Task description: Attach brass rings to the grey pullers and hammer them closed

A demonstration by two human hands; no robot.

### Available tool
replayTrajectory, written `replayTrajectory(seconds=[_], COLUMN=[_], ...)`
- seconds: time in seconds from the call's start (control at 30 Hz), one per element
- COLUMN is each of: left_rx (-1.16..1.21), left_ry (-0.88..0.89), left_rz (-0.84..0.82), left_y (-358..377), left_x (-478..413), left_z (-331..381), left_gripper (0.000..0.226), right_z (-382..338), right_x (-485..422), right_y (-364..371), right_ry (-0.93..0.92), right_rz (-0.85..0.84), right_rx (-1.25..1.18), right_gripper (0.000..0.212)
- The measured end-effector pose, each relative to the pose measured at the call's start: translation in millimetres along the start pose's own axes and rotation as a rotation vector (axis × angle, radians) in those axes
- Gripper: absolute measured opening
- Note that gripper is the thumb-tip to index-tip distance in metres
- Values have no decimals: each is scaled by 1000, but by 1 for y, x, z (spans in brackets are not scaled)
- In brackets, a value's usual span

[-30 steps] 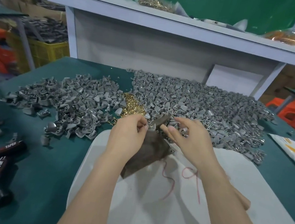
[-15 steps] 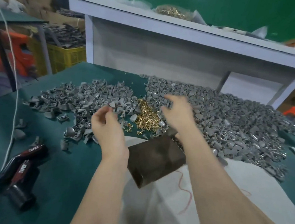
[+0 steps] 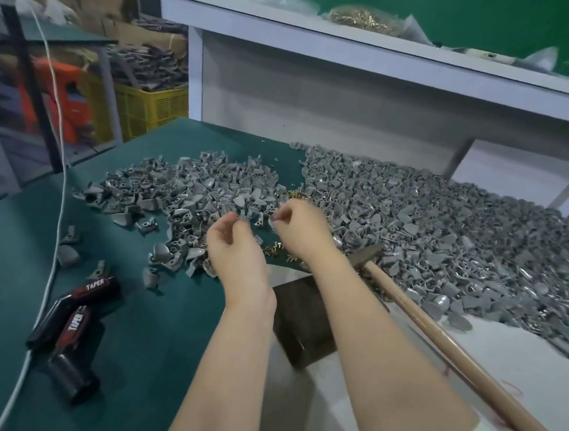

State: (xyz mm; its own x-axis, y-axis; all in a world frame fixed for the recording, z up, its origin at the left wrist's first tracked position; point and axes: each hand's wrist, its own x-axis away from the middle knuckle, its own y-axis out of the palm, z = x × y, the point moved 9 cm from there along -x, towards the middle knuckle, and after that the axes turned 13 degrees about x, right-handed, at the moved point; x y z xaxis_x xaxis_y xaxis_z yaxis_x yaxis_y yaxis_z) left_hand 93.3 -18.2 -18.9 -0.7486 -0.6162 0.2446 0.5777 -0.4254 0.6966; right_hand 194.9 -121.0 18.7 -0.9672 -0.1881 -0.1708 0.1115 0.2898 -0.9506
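I watch from my remote station as both hands hover over the green counter (image 3: 163, 325), between two heaps of grey pullers (image 3: 446, 236). The left hand (image 3: 235, 245) has its fingers curled inward. The right hand (image 3: 301, 227) has its fingertips drawn together. Blur keeps me from telling whether either holds anything. Loose brass rings (image 3: 275, 249) lie scattered just beneath them. A hammer (image 3: 437, 338) lies beside a dark block (image 3: 301, 326), with its head at the edge of the right-hand heap.

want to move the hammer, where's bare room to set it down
Bare green table between tape gun and block; also white sheet right of the hammer handle. Crowded: both puller piles behind.
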Motion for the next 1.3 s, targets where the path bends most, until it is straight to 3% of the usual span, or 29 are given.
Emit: replayTrajectory(seconds=[0.1,0.27,0.43,0.47,0.53,0.6,0.63,0.7,0.77,0.83,1.0,1.1,1.2,1.3], left_rx=[-98,-248,-138,-88,-8,30,38,48,61,99,135,130,151,88], left_ry=[-35,5,-1,-18,-23,-2,9,40,66,56,26,22,-16,-28], left_rz=[-138,-374,-302,-267,-219,-205,-202,-191,-175,-159,-128,-117,-138,-190], left_y=[13,39,31,28,22,20,20,18,16,16,14,12,14,19], left_x=[6,20,13,10,8,9,9,8,6,4,4,4,3,4], left_z=[-4,-3,-1,-1,0,1,2,5,8,7,5,4,2,-1], left_gripper=[25,15,16,16,19,23,24,25,24,23,11,8,6,14], right_z=[13,0,3,8,16,14,11,-1,-8,-5,-2,-3,-2,19], right_x=[17,48,51,47,31,16,10,3,-11,-12,-11,-4,-3,3], right_y=[-36,-70,-61,-56,-41,-7,13,43,57,69,48,40,23,-12], right_ry=[19,-110,-82,-51,-6,17,27,-24,-69,35,21,9,-13,76], right_rz=[10,14,-69,-57,-9,-108,-194,-319,-309,-433,-284,-255,-148,-5], right_rx=[-295,-428,-666,-654,-347,-7,41,45,75,69,252,262,167,-102], right_gripper=[11,9,11,12,14,21,26,36,39,34,7,12,17,11])
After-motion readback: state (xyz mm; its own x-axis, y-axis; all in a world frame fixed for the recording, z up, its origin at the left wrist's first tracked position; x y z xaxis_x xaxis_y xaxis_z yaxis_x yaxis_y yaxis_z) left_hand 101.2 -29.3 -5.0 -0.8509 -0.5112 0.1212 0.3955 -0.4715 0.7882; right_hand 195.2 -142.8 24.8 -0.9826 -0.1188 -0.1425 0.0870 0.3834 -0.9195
